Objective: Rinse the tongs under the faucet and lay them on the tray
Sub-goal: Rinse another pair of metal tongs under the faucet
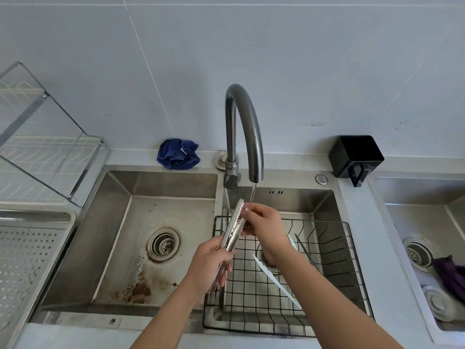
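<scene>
**Head view: tongs held under the running faucet**

Head camera, centre of frame: shiny scalloped metal tongs (232, 233) sit tilted under the thin stream from the curved grey faucet (242, 132). The left hand (210, 267) wraps its fingers around the handle end; the right hand (264, 227) pinches the toothed tips. Below lies a black wire basket (334, 260). A perforated steel tray (22, 260) sits at the left edge.

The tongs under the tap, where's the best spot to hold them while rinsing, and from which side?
Grip the tongs low on the plain handle half, from the left and below, as the left hand does. They tilt up to the right, with the scalloped tips reaching the stream from the faucet, so a low hold probably keeps the tips free for the right hand to rub.
</scene>
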`<state>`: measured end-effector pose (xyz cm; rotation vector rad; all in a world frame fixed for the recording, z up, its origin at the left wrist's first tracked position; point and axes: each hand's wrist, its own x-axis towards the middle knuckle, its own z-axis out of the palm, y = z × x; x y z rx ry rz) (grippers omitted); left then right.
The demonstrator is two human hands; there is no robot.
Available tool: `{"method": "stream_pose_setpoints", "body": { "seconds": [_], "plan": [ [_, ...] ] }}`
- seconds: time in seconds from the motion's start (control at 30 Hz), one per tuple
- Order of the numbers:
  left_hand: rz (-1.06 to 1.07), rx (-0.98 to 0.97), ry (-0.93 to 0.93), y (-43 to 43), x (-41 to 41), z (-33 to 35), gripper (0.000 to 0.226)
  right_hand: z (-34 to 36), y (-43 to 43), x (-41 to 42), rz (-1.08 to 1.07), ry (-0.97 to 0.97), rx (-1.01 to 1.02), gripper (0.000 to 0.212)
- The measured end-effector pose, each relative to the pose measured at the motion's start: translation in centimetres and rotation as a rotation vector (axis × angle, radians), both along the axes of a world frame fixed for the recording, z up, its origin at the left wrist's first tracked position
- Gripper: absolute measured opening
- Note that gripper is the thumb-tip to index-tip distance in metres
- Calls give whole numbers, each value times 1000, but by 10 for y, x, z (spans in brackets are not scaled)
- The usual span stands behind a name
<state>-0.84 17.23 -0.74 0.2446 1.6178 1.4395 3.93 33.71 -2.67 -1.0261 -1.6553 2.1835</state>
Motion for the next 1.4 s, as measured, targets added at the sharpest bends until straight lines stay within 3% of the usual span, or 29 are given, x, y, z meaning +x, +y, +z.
{"method": "stream_pose_setpoints", "body": {
  "seconds": [0.1,0.23,0.4,0.63,0.77,0.9,1.0,1.23,1.33,1.4],
  "plan": [
    [18,14,20,-3,-3,1,25,1,1,-1,19,58,-67,17],
    [7,8,49,-2,-4,3,34,-4,-8,-3,-135,82,-10,17],
    [41,-3,29,-2,-2,2,26,-7,-21,-4,-233,76,-45,16],
    [0,-14,46,-5,3,0,24,3,-15,-7,-179,-97,7,29],
    [55,-26,21,-5,0,-5,34,3,-16,-8,-73,-11,14,7],
    [93,10,24,-3,-5,-8,34,5,-15,-7,-5,27,-98,14],
    [65,52,63,-1,-1,-5,23,12,-11,-10,-72,-25,-57,35],
    [101,30,210,-2,2,-10,52,12,-13,-8,-19,-59,144,22],
    [77,29,280,1,5,-9,51,14,-11,-9,-129,-112,275,26],
    [84,36,232,3,4,-8,43,14,-10,-11,-169,-129,275,37]
  ]
}}
